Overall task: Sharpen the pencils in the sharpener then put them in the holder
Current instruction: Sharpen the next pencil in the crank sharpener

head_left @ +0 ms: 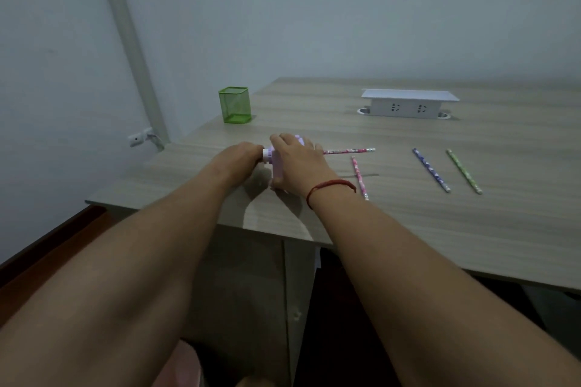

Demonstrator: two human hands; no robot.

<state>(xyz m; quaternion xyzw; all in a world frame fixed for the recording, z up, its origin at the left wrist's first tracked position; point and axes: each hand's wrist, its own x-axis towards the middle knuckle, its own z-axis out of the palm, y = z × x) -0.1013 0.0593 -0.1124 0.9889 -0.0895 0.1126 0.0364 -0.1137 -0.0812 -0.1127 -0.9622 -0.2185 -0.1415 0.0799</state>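
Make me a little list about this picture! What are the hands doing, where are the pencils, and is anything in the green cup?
Left hand: grips the left end of the sharpener
Right hand: holds the sharpener from above
In sharpener: pink pencil, sticking out right
Lying on table: second pink pencil, blue pencil, green pencil
Holder: green, no pencils sticking out

- The holder [234, 104] stands at the table's [408, 223] far left corner.
- The sharpener [277, 165] sits nearer, to its right.
- One pencil [349, 151] extends right from the sharpener, with a second pencil [359, 177] just nearer.
- A third pencil [431, 170] and a fourth pencil [464, 171] lie farther right, side by side.
- A socket box [408, 105] stands far behind them.
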